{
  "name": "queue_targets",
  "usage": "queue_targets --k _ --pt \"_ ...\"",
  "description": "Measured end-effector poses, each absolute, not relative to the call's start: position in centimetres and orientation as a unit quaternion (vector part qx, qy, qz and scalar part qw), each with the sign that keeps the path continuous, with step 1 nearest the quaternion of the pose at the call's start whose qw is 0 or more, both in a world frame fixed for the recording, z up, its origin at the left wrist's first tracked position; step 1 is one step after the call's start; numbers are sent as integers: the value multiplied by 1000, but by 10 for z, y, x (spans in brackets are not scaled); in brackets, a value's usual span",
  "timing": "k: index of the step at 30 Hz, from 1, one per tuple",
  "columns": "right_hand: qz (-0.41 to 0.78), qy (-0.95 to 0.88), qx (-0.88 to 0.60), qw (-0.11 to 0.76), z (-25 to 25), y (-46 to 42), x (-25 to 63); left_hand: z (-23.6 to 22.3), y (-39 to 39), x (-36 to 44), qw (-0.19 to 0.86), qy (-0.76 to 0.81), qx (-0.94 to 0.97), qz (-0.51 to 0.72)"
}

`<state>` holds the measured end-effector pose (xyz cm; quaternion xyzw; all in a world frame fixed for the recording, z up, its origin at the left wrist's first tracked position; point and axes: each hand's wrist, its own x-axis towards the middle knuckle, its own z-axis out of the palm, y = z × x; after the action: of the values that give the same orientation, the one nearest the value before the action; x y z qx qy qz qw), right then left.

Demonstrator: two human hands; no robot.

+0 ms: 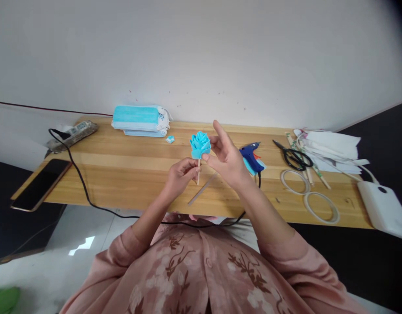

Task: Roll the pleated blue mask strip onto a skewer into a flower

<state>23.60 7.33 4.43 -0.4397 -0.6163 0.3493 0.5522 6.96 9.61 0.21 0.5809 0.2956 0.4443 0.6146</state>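
A light-blue paper-like flower (200, 144) with ruffled petals stands upright on a thin wooden stick (198, 174). My left hand (183, 174) is closed around the stick just below the bloom. At the flower's right side is my right hand (228, 159), its index finger stretched up and its thumb touching a lower petal. The fingers of that hand are apart, the others partly curled beside the petals. On the table below lies a narrow flat strip (202, 189). A small blue-and-white folded piece (170, 139) rests left of the flower.
Left on the wooden table (122, 174) are stacked face masks (137, 117), a power strip (74, 134) and a phone (40, 185). Right are a blue glue gun (251, 157), black scissors (295, 158), tape rolls (321, 208), white sheets (335, 146) and a white power bank (384, 207). A black cord crosses the front edge.
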Motion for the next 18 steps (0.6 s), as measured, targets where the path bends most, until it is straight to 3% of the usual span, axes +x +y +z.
queue_targets --k 10,15,18 --pt "336 -582 -472 571 34 64 250 18 104 66 606 311 560 472" --pt "381 -579 -554 461 12 45 243 30 107 73 610 311 529 502" --pt "417 -565 -553 448 7 35 234 33 105 81 612 307 525 505"
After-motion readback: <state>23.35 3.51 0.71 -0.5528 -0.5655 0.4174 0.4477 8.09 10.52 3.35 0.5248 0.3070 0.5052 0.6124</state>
